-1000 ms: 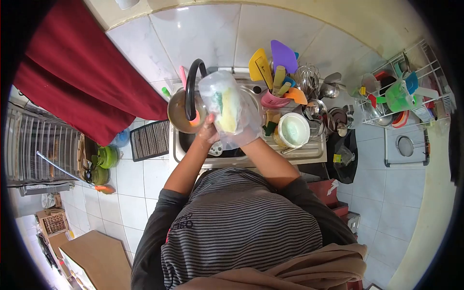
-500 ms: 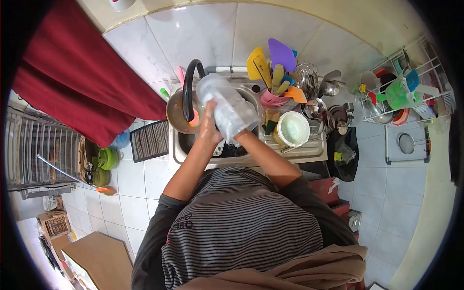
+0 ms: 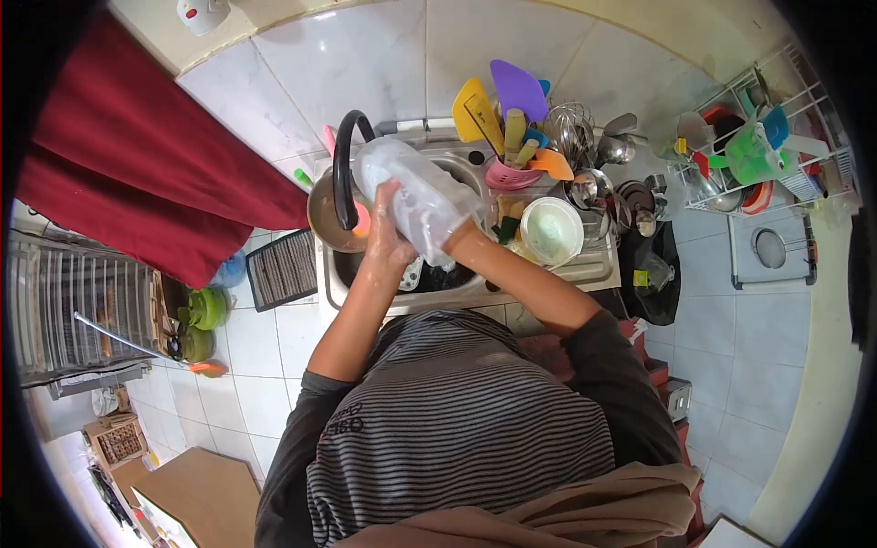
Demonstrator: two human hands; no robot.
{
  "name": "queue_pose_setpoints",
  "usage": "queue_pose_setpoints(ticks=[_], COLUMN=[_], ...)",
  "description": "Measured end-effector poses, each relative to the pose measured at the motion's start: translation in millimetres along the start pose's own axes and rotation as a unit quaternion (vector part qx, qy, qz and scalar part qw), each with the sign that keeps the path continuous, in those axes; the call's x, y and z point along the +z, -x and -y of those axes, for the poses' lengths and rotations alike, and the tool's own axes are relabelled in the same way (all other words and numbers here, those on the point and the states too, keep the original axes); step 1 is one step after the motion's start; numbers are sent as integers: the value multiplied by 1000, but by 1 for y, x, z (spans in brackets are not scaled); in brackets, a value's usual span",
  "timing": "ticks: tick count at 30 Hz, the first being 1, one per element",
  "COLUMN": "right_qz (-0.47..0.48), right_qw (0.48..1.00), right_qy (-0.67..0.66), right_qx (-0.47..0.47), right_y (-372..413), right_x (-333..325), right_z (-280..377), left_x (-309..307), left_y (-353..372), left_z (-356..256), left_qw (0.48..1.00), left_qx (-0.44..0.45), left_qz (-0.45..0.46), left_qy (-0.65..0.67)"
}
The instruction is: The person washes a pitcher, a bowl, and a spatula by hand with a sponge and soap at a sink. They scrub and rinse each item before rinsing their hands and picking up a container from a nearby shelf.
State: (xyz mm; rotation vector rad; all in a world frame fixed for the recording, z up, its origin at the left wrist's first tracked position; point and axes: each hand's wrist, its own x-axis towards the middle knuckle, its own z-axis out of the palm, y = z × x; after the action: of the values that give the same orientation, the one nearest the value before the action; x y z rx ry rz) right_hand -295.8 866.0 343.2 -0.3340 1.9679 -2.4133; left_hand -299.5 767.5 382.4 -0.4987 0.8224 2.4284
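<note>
A tall translucent plastic container (image 3: 395, 163) is tilted over the sink (image 3: 343, 294), its mouth toward me. My left hand (image 3: 388, 228) is closed round its near left side, with wet skin and the thumb up along the wall. My right hand (image 3: 461, 237) reaches into the mouth, and its fingers are blurred behind the cloudy plastic. Whether that hand holds anything inside I cannot make out. Left of the container, a black faucet (image 3: 343, 169) arches over a round pan (image 3: 327, 215). White suds show on the container's wall.
At right stand a white tub (image 3: 552, 230), a pink holder (image 3: 512, 175) with spatulas, and metal utensils (image 3: 592, 187). A wire rack (image 3: 795, 196) hangs on the right wall. A ribbed mat (image 3: 281, 269) and a red curtain (image 3: 155, 146) are at left.
The view has shifted slightly. The container is turned a little more to the left, and my right hand sits at its mouth with the forearm swung outward. My left hand keeps its grip.
</note>
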Motion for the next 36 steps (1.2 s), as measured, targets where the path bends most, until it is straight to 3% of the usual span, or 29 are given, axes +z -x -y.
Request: queue_pose_setpoints(ticks=[3,5,7,10,11,14,15,18,20,22,26,27,30,31,32,35,36], right_qz=[-33,-53,-69,-81,-77,-12,15,-38,-103,-123,-90,-83,-85,-87,-89,-119,-132], right_qw=[976,966,976,991,995,975,932,991,985,980,993,994,993,993,994,992,990], right_qy=[-213,-254,-207,-103,-45,215,327,24,-118,-141,-42,-17,22,26,26,-15,-33], right_qx=[17,7,-13,-37,-43,-50,-156,-124,-77,-66,-68,-70,-72,-70,-66,-36,-22], right_y=[2,5,0,-3,-3,10,10,5,6,9,11,10,10,10,11,3,-1], right_x=[-1,2,5,6,5,-12,-17,-15,-7,-3,-10,-12,-24,-31,-38,-52,-56], right_z=[-16,-23,-28,-25,-19,16,20,-5,-26,-34,-11,-5,4,8,10,-12,-25], left_x=[-6,4,18,18,19,22,17,12,9,4,-55,-64,-40,-48,-54,-52,-22], left_y=[-17,-6,7,8,8,11,4,-5,-5,-7,-41,-41,-19,-33,-34,-27,-9], left_z=[5,6,10,6,-2,-8,-4,2,11,16,23,21,2,-5,-9,-4,10], left_qw=[998,999,999,998,997,998,996,994,993,991,935,938,949,957,953,923,894], left_qx=[27,12,-24,39,25,41,61,79,60,47,2,-26,19,45,110,168,216], left_qz=[45,35,5,13,72,33,37,55,61,67,344,332,260,191,50,89,75], left_qy=[-24,-38,-41,-38,1,-37,-47,-54,-77,-104,-93,-98,-176,-213,-280,-335,-385])
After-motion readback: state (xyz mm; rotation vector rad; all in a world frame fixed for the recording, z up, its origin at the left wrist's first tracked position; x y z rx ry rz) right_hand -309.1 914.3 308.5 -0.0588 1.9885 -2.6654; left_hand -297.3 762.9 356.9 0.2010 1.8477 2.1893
